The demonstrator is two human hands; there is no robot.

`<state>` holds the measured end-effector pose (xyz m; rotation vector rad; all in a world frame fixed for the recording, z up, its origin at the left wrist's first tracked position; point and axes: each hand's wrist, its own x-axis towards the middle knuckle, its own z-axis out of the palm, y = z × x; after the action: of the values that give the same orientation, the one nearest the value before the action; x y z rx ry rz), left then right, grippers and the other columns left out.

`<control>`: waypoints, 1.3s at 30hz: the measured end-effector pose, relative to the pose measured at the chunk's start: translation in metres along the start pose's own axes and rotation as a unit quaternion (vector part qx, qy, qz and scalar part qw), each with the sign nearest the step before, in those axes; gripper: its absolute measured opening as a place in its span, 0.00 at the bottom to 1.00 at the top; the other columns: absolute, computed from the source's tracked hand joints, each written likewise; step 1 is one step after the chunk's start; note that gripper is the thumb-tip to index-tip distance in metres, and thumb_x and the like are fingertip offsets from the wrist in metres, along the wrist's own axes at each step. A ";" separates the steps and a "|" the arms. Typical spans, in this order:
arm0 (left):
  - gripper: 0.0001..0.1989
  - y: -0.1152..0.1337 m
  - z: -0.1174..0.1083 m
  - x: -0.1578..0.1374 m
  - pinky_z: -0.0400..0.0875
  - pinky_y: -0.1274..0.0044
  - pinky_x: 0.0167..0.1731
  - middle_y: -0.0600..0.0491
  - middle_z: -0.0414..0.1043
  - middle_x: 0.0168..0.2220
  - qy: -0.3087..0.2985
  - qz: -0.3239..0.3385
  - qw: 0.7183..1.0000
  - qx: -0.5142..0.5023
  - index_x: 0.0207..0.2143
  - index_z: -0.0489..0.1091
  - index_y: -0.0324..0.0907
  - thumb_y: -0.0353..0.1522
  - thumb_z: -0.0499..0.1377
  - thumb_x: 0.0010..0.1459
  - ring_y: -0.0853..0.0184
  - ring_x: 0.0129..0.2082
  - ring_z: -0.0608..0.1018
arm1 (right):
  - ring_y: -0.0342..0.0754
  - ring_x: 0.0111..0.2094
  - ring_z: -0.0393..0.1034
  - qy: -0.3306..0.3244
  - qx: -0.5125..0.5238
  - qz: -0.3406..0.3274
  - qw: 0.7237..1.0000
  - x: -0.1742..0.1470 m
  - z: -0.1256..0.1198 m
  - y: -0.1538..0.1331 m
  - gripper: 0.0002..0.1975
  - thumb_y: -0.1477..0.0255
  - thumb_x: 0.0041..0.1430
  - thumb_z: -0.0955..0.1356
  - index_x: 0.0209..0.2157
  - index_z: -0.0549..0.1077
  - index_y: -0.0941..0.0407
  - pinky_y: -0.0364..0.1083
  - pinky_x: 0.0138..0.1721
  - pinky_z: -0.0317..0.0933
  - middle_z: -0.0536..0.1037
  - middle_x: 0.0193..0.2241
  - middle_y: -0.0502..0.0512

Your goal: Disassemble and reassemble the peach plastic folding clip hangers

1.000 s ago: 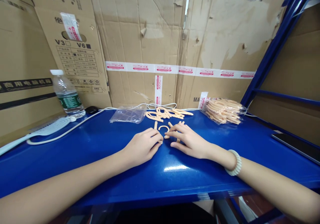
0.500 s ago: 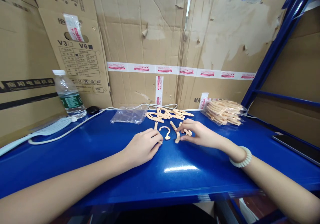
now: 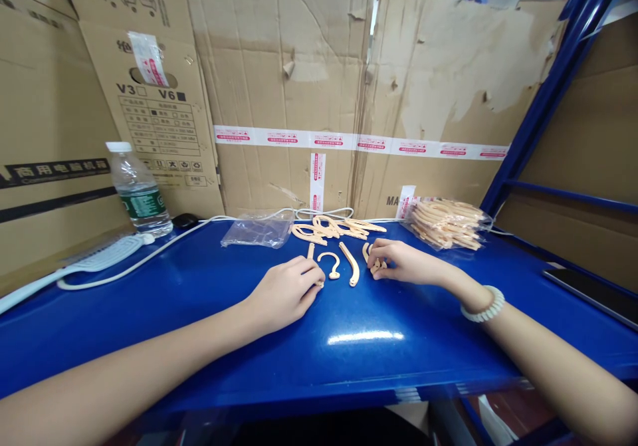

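Observation:
My left hand (image 3: 288, 291) rests on the blue surface with its fingers closed on a cream plastic hanger arm (image 3: 311, 250); one end shows above the fingers, the other at the fingertips. Just right of it lies a loose hanger hook (image 3: 333, 263). A curved hanger arm (image 3: 350, 264) lies flat between the two hands, touched by neither. My right hand (image 3: 405, 264) has its fingertips pinched on small cream hanger pieces (image 3: 377, 266); their exact shape is partly hidden by the fingers.
Behind the hands lie several assembled-looking cream hangers (image 3: 329, 226) and a clear plastic bag (image 3: 256, 230). A bag of cream parts (image 3: 446, 223) sits at back right, a phone (image 3: 593, 293) at right. A water bottle (image 3: 142, 197), hairbrush (image 3: 100, 256) and white cable (image 3: 174, 243) are left.
My right hand has moved a little to the right, off the curved hanger arm and onto the small pieces, its fingers closing. The left hand has stayed in place.

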<state>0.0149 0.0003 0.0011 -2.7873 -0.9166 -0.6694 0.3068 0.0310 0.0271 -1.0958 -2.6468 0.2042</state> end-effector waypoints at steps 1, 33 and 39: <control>0.08 0.000 0.000 0.000 0.71 0.71 0.37 0.50 0.74 0.38 0.002 -0.003 1.000 -0.003 0.38 0.70 0.41 0.27 0.51 0.64 0.61 0.38 0.75 | 0.47 0.34 0.71 0.005 -0.001 0.002 1.000 0.000 -0.001 0.000 0.06 0.75 0.56 0.72 0.37 0.74 0.58 0.46 0.37 0.66 0.73 0.37 0.55; 0.15 -0.093 -0.002 0.132 0.73 0.62 0.47 0.46 0.71 0.50 -0.304 -0.078 0.933 0.176 0.50 0.69 0.38 0.35 0.60 0.64 0.59 0.47 0.75 | 0.46 0.28 0.68 0.177 -0.041 0.012 0.983 0.000 -0.014 -0.012 0.05 0.71 0.63 0.64 0.39 0.71 0.56 0.44 0.31 0.57 0.74 0.27 0.51; 0.16 -0.097 -0.004 0.128 0.71 0.61 0.48 0.46 0.70 0.50 -0.267 -0.041 0.952 0.147 0.51 0.68 0.38 0.36 0.60 0.63 0.58 0.48 0.74 | 0.47 0.29 0.68 0.198 -0.014 0.016 0.980 -0.001 -0.017 -0.013 0.07 0.72 0.62 0.64 0.41 0.71 0.56 0.45 0.32 0.58 0.75 0.27 0.52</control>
<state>0.0480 0.1451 0.0611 -2.6966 -1.1087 0.2280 0.3039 0.0215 0.0457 -1.0614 -2.2835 -0.0439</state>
